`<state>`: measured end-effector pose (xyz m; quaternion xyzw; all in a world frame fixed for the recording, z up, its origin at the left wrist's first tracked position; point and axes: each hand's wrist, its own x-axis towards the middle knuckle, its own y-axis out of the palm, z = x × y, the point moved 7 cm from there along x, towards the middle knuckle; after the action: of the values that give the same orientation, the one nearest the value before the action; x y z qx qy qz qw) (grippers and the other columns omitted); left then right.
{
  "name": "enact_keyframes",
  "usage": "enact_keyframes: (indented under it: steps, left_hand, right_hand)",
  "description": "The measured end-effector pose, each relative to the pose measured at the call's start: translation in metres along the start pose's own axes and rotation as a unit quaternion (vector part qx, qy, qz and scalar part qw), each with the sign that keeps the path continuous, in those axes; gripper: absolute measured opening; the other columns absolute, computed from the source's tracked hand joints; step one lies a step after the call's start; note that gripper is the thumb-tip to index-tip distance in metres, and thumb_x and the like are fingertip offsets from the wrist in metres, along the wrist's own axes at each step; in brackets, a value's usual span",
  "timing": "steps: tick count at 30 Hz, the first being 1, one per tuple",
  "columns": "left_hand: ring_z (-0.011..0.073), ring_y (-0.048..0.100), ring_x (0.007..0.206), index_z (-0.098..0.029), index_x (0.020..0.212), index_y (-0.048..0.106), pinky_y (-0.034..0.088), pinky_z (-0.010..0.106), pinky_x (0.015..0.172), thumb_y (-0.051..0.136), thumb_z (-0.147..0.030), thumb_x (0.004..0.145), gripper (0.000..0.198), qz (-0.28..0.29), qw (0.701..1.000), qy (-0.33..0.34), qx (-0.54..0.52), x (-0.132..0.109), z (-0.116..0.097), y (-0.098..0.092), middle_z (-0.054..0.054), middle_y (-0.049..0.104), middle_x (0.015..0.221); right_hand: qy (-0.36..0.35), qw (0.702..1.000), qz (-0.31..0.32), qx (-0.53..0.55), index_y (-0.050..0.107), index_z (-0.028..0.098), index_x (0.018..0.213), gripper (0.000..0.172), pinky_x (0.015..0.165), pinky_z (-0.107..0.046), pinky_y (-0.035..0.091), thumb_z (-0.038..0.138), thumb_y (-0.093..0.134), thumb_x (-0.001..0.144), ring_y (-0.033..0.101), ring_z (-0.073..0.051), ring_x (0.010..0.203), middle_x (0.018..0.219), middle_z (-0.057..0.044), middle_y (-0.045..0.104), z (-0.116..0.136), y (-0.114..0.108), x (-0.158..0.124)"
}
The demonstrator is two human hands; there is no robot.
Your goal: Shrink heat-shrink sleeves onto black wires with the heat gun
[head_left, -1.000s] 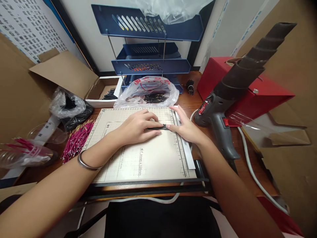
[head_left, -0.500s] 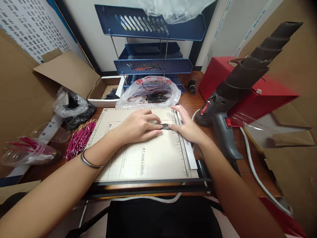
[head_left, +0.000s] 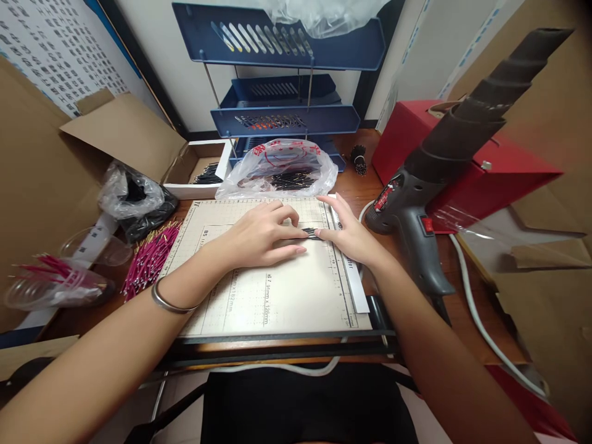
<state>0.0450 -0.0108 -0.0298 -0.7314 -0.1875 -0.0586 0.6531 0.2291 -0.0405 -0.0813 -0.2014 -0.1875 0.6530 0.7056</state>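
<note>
**On the paper cutter's board (head_left: 287, 302), two hands steady a short black bundle**

Near the right edge of the board, thin black wires (head_left: 311, 234) lie crosswise between the two hands. The left hand (head_left: 263, 237) is palm down, its fingers bent over the left part of the bundle and its thumb apart on the near side; the palm hides how firmly they press, so I cannot tell whether they grip. The right hand (head_left: 354, 237) is spread open, thumb against the bundle's right end, index finger stretched toward the board's far edge. Contact from both ends, on a flat surface, probably keeps the loose strands together and level.

Right of the board, a heat gun (head_left: 411, 206) leans before a red box (head_left: 513, 163), its bulk crowding the right arm's side. A white cable (head_left: 472, 320) runs along the table (head_left: 481, 296) there. Just beyond the board's far edge sits a clear plastic bag (head_left: 282, 154) of black wires, with a blue tray rack (head_left: 284, 120) behind it, closing off reach that way. Left of the board lie magenta wires (head_left: 152, 262), and past its far left corner stands an open cardboard box (head_left: 124, 126) holding more black strands.
</note>
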Motion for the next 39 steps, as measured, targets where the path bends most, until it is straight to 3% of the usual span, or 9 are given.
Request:
enact_keyframes:
  steps: [7,20,29,36,39]
  left_hand:
    - [0.0265,0.068,0.104,-0.022,0.139,0.079,0.052,0.041,0.094,0.052,-0.060,0.115,0.053,-0.002,1.000,0.012,-0.003,0.000,-0.001,0.001,0.014,0.074,0.122]
    - [0.0238,0.069,0.098,-0.018,0.119,0.080,0.052,0.038,0.088,0.057,-0.049,0.115,0.040,-0.024,1.000,0.002,0.001,-0.002,0.005,0.000,0.012,0.074,0.117]
    - [0.0235,0.066,0.092,-0.018,0.101,0.076,0.049,0.037,0.083,0.061,-0.057,0.111,0.043,-0.037,0.999,-0.007,0.024,-0.002,0.007,-0.007,0.011,0.074,0.111]
    - [0.0225,0.063,0.090,-0.019,0.086,0.070,0.048,0.037,0.083,0.066,-0.060,0.106,0.045,-0.016,0.999,-0.030,0.011,-0.004,0.016,-0.010,0.010,0.072,0.107]
    - [0.0216,0.062,0.085,-0.020,0.082,0.069,0.046,0.036,0.080,0.070,-0.056,0.103,0.042,0.017,0.999,-0.027,-0.014,-0.007,0.021,-0.013,0.007,0.071,0.095]
  right_hand:
    - [0.006,1.000,-0.009,0.011,0.055,0.031,0.163,0.081,0.145,-0.063,0.016,0.028,0.072,0.083,0.010,-0.034,0.179,0.188,-0.010,0.022,0.002,-0.001,0.000]
    - [0.066,0.996,-0.009,0.052,0.059,0.028,0.164,0.084,0.146,-0.059,0.011,0.015,0.072,0.082,0.011,-0.034,0.178,0.190,-0.012,0.010,0.013,-0.001,-0.003]
    - [0.056,0.997,-0.017,0.057,0.063,0.029,0.160,0.083,0.145,-0.061,0.008,0.013,0.074,0.080,0.009,-0.033,0.178,0.190,-0.011,0.013,0.012,-0.002,-0.001]
    - [0.076,0.996,-0.021,0.046,0.061,0.024,0.162,0.084,0.146,-0.055,0.007,0.010,0.074,0.080,0.008,-0.032,0.178,0.190,-0.015,0.013,0.016,-0.002,-0.003]
    - [0.076,0.996,-0.018,0.040,0.060,0.024,0.163,0.085,0.146,-0.055,0.006,0.010,0.073,0.081,0.007,-0.031,0.178,0.190,-0.016,0.012,0.016,-0.001,-0.002]
